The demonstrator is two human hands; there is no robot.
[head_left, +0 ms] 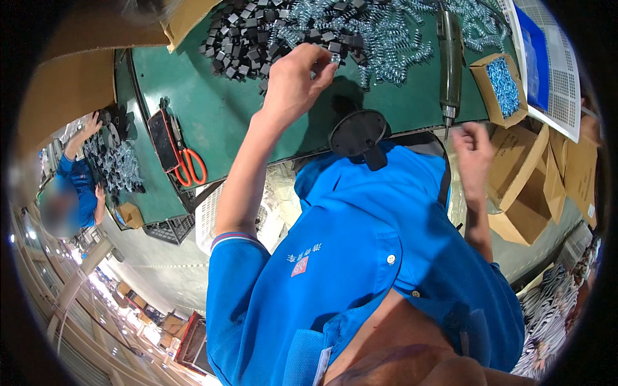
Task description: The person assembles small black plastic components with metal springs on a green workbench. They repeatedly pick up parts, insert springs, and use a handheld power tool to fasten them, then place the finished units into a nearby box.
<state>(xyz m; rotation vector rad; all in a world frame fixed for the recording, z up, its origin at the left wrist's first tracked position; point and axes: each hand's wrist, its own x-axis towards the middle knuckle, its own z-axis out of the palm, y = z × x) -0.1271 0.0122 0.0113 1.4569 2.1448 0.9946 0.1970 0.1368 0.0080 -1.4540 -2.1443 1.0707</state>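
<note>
My left hand [293,83] is over the far part of the green table, at the edge of a pile of black blocks [241,42]. Its thumb and forefinger close in a pinch, with a small shiny bit at their tips too small to name. Right of that lies a heap of coiled metal springs [396,48]. A round black plastic part with a short tab [357,133] sits at the table's near edge, in front of my shirt. My right hand [473,151], fingers curled and blurred by motion, is beside the bit of an upright dark green electric screwdriver [449,71].
A small carton of bluish screws [503,90] stands right of the screwdriver, by a white perforated basket [559,77]. Open cardboard boxes [528,186] are below. Orange-handled scissors [188,161] and a black phone [165,141] lie left. Farther left, a co-worker [77,186] sits at parts.
</note>
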